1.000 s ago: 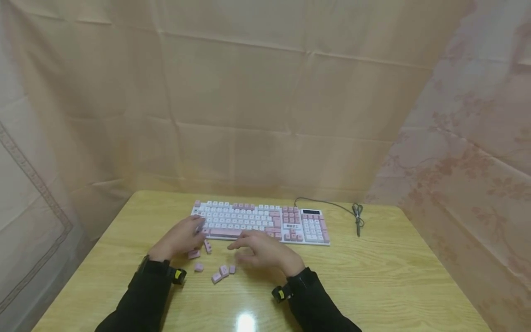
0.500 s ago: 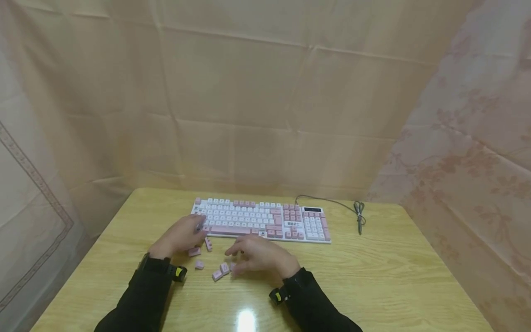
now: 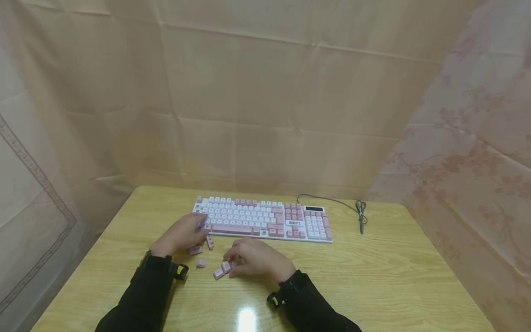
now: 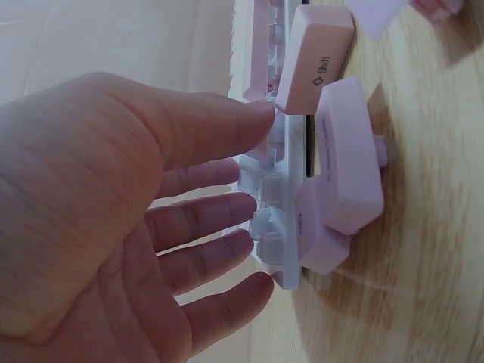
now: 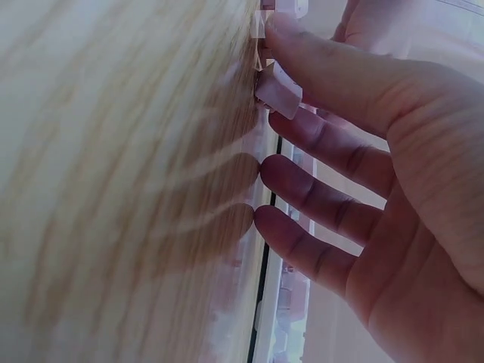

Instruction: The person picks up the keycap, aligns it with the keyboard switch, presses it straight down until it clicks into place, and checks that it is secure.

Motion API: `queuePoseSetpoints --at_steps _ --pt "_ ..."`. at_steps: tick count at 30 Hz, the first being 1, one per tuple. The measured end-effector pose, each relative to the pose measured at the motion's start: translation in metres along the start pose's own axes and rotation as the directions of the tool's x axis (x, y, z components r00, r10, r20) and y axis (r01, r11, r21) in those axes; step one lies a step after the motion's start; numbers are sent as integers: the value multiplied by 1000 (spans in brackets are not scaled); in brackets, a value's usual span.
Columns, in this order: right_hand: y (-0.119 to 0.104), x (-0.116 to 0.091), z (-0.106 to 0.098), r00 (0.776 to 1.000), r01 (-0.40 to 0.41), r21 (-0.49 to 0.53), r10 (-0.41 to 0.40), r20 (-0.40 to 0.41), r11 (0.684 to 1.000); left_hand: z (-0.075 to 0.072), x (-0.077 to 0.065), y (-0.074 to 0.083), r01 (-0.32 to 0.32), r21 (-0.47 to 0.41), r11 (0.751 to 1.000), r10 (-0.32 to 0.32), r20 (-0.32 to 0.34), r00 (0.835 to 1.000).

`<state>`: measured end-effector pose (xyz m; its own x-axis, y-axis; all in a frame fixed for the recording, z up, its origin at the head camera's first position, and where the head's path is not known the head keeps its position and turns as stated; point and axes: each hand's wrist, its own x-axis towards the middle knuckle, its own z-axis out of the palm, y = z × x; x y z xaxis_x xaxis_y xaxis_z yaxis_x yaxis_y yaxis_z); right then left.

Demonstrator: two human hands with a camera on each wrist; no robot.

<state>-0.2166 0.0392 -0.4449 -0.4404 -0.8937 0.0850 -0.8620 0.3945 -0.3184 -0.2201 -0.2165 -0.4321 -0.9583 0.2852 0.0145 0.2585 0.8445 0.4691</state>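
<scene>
A pink and white keyboard (image 3: pixel 236 216) lies on the table. My left hand (image 3: pixel 185 233) is at its left end; in the left wrist view its fingers reach loosely over bare switches (image 4: pixel 268 189), holding nothing. The thumb tip is beside a loose pink Shift keycap (image 4: pixel 318 60). Two more pink keycaps lie by the keyboard's edge, one long keycap (image 4: pixel 352 159) resting over a Ctrl keycap (image 4: pixel 321 238). My right hand (image 3: pixel 259 258) is low over the table, fingertips at the surface. A small tilted pink keycap (image 5: pixel 280 91) sits between its thumb and index finger, without a clear pinch.
Two loose keycaps (image 3: pixel 222 269) lie just left of the right hand, and another keycap (image 3: pixel 201 263) farther left. A tied cable (image 3: pixel 361 214) runs from the keyboard to the back right. Curtains (image 3: pixel 265 115) hang behind the wooden table (image 3: pixel 373 276).
My right hand has moved left and toward me, down to the small loose keycaps, and its thumb and index finger have drawn closer. My left hand stays at the keyboard's left end.
</scene>
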Motion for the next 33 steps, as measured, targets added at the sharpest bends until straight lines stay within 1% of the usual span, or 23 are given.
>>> queuePoseSetpoints --at_steps 4,7,10,14,17,21,27,33 --pt "1 -1 -1 999 -35 19 35 -1 999 -1 1 2 1 -7 1000 -1 4 1000" --pt "1 -1 -2 999 -35 21 35 1 999 -1 2 2 -6 -13 1000 6 2 1000" --pt "1 0 -2 1000 18 4 -18 -6 1000 0 3 1 -14 -17 1000 14 -5 1000" --pt "-2 3 -1 993 114 -62 -116 -28 992 -1 2 1 -32 -26 999 32 -17 999" --pt "-6 4 1 989 142 -109 -147 -34 984 -2 1 3 -48 -27 998 48 -21 999" --pt "-11 3 3 992 124 -123 -127 -16 985 -3 1 5 -53 -32 998 52 -16 999" --pt "-17 2 2 995 98 -118 -98 3 988 -2 1 5 -30 -34 999 30 -7 1000" --pt "-19 5 2 993 117 -141 -120 -14 983 -2 -1 0 -41 -33 999 40 -19 999"
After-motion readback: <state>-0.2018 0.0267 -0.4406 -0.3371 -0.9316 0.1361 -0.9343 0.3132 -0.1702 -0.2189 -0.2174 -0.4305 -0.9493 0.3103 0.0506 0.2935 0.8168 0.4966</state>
